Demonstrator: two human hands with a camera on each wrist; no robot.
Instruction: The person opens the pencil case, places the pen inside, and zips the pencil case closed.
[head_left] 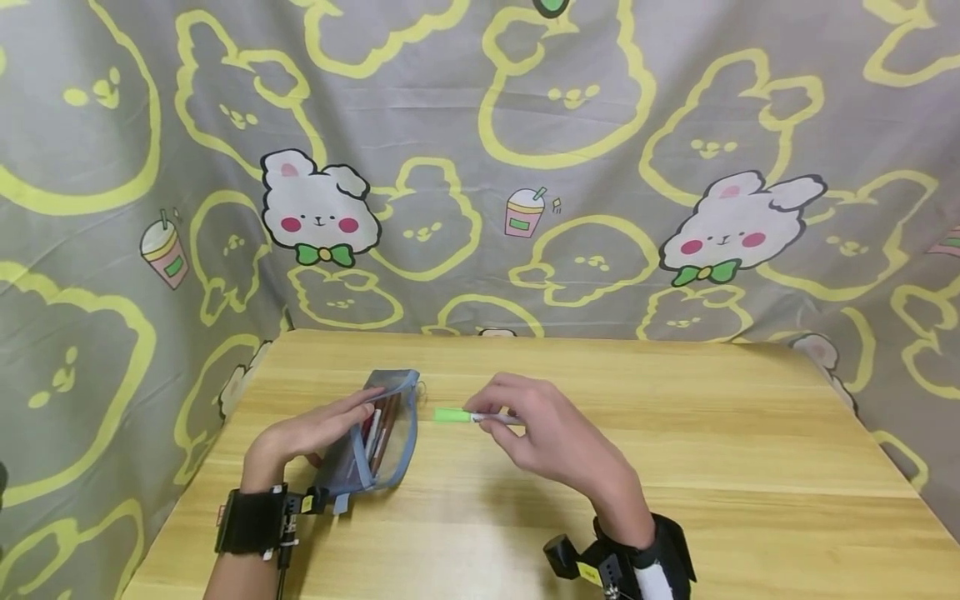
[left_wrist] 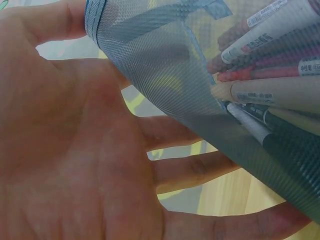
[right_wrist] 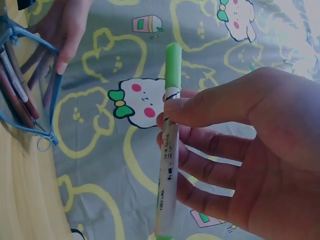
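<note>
A blue mesh pencil case [head_left: 342,468] lies on the table at the left, its zipped mouth open toward the right. Several pens [left_wrist: 270,40] are inside, seen through the mesh in the left wrist view. My left hand [head_left: 318,431] holds the case by its upper side, thumb at the rim and fingers spread behind the mesh. To the right of the mouth, my right hand [head_left: 536,425] pinches a white marker with a light green cap [right_wrist: 172,65] between thumb and fingers. In the head view the marker lies level, cap end pointing at the case.
The wooden table [head_left: 712,450] stretches away to the right. Behind it and along the sides hangs a grey curtain [head_left: 465,117] with yellow outlines and white rabbits. Each wrist carries a strapped camera, a black strap [head_left: 251,521] showing on the left one.
</note>
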